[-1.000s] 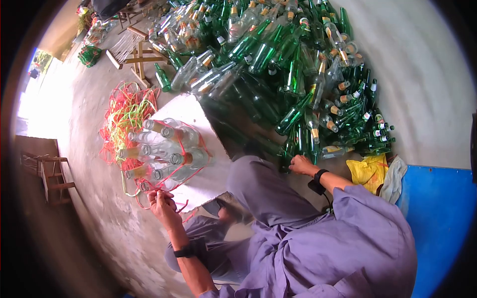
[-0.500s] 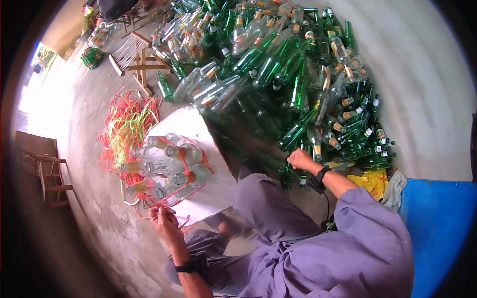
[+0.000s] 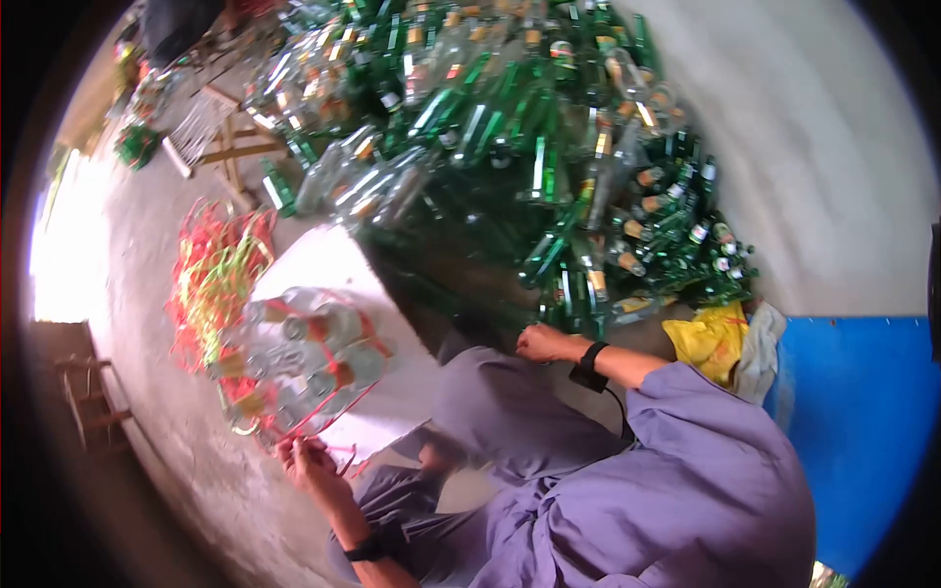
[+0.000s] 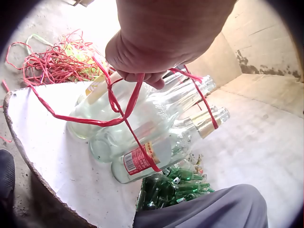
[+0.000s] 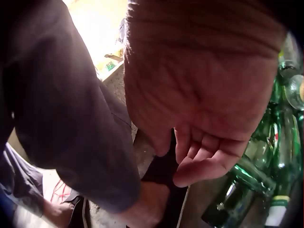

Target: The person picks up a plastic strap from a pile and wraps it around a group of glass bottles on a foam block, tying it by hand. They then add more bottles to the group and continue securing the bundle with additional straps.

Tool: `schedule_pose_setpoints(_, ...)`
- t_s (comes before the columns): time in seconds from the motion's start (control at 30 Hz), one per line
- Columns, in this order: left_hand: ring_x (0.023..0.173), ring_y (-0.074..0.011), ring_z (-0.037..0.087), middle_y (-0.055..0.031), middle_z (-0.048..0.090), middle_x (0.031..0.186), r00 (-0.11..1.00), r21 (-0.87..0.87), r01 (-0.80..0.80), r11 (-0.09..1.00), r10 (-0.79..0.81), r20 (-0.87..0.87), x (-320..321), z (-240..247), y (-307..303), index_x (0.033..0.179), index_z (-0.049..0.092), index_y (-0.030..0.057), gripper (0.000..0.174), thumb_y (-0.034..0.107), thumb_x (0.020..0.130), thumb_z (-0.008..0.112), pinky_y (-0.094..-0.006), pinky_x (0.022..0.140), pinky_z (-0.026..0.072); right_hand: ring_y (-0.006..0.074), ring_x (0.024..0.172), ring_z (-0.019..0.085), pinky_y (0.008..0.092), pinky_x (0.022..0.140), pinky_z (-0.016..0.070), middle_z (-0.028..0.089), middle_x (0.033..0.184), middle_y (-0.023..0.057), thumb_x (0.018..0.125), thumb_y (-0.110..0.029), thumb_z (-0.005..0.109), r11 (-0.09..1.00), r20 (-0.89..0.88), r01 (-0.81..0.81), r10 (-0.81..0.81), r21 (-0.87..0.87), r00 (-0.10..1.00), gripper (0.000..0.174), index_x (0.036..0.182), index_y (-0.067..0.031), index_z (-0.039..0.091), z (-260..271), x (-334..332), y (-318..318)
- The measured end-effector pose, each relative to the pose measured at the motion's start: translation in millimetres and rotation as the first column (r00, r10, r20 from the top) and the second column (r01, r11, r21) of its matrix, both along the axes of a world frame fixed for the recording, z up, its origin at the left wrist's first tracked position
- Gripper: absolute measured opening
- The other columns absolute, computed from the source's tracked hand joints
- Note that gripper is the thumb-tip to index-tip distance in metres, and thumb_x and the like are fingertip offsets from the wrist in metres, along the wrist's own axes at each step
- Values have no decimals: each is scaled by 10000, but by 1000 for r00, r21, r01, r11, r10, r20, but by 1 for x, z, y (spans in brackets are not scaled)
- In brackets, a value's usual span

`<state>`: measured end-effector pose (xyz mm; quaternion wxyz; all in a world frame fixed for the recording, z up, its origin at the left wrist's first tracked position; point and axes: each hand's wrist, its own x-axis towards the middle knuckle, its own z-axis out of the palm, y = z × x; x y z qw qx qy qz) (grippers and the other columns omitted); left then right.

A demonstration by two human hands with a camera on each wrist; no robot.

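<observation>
A bundle of clear glass bottles (image 3: 338,323) lies tilted on a white board (image 3: 397,304), bound with red plastic cord (image 4: 95,122). My left hand (image 3: 312,465) pinches the cord by the bottle necks in the head view. In the left wrist view the left hand (image 4: 171,38) is close over the bottles, a cord loop hanging from its fingers. One bottle carries a red label (image 4: 137,160). My right hand (image 3: 551,343), between my raised knee and the green bottles (image 3: 549,240), holds nothing. Its fingers (image 5: 206,168) curl loosely in the right wrist view.
A large heap of green and clear bottles (image 3: 470,118) fills the far floor up to the wall. Tangled red and yellow-green cord (image 3: 221,284) lies beyond the board. A wooden folding stool (image 3: 230,147), a yellow cloth (image 3: 708,343) and a blue panel (image 3: 853,412) surround the area.
My right hand has lifted from beside the green bottles and come left toward my knee. My left hand keeps its pinch on the cord. The head view has shifted slightly.
</observation>
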<state>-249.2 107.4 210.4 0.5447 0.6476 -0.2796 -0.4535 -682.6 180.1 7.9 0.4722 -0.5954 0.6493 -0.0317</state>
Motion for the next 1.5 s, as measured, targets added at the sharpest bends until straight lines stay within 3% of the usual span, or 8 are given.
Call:
schedule_pose_setpoints(0.2, 390, -31, 332, -26, 553, 648, 999, 6, 17, 1000, -18, 45, -3, 4, 1, 907, 510, 131, 71, 155, 969, 534, -187, 351, 205, 394, 792, 649, 471, 711, 508, 675, 826, 187, 819, -216, 580, 999, -83, 15, -11, 43, 997, 211, 779, -37, 685, -22, -27, 71)
schedule_pose_setpoints(0.33, 390, -40, 342, -30, 553, 641, 997, -26, 16, 1000, -14, 74, 1, -4, 1, 888, 502, 125, 79, 129, 966, 519, -197, 350, 222, 352, 664, 634, 447, 616, 507, 633, 677, 145, 771, -141, 582, 927, -170, -365, 347, -88, 922, 172, 655, -18, 615, -50, -46, 101)
schedule_pose_setpoints(0.4, 410, -39, 343, -38, 564, 646, 1000, -50, 24, 998, -23, 8, -2, 2, 1, 908, 488, 108, 60, 97, 964, 509, -197, 363, 226, 298, 631, 652, 424, 603, 517, 646, 651, 136, 788, -129, 571, 968, -96, -235, 227, -88, 969, 171, 688, -17, 651, -32, -43, 91)
schedule_pose_setpoints(0.5, 404, -36, 335, -32, 555, 627, 1000, -21, -1, 1000, 1, 1, -6, 6, 0, 895, 475, 106, 76, 97, 966, 502, -201, 361, 214, 238, 586, 658, 384, 597, 525, 664, 644, 126, 817, -157, 565, 979, 23, 128, -133, 160, 991, 191, 758, -26, 691, -13, -33, 58)
schedule_pose_setpoints(0.67, 412, -25, 326, -23, 553, 619, 1000, -20, -21, 1000, 21, -17, -6, 8, -2, 891, 476, 106, 81, 105, 963, 514, -200, 369, 201, 181, 548, 641, 357, 593, 517, 648, 600, 100, 847, -226, 575, 992, 84, 123, -123, 3, 989, 243, 813, -21, 701, 25, -20, -66)
schedule_pose_setpoints(0.93, 408, -22, 325, -25, 556, 608, 993, 21, -112, 993, 112, -21, -8, 9, -5, 856, 507, 81, 70, 78, 924, 528, -208, 374, 202, 384, 941, 612, 460, 812, 501, 617, 1036, 194, 875, -205, 588, 787, -78, -50, 3, -615, 997, 312, 1120, -13, 598, 57, 58, -295)
schedule_pose_setpoints(1.27, 374, -62, 351, -69, 571, 629, 990, 103, -137, 985, 141, -31, 2, 1, 0, 971, 498, 90, 24, 100, 954, 512, -202, 339, 247, 327, 1121, 564, 465, 919, 440, 603, 1182, 181, 928, -181, 468, 854, -684, -416, 102, -312, 722, 335, 1200, -21, 579, 6, 122, -409)
schedule_pose_setpoints(1.5, 402, -54, 376, -53, 562, 624, 981, 96, -142, 985, 153, -120, -4, 11, -8, 976, 530, 51, 48, 71, 940, 505, -191, 370, 268, 327, 1046, 581, 423, 860, 489, 633, 1077, 194, 906, -268, 571, 778, -623, -450, 97, -439, 776, 276, 1009, -38, 683, -12, 106, -421)
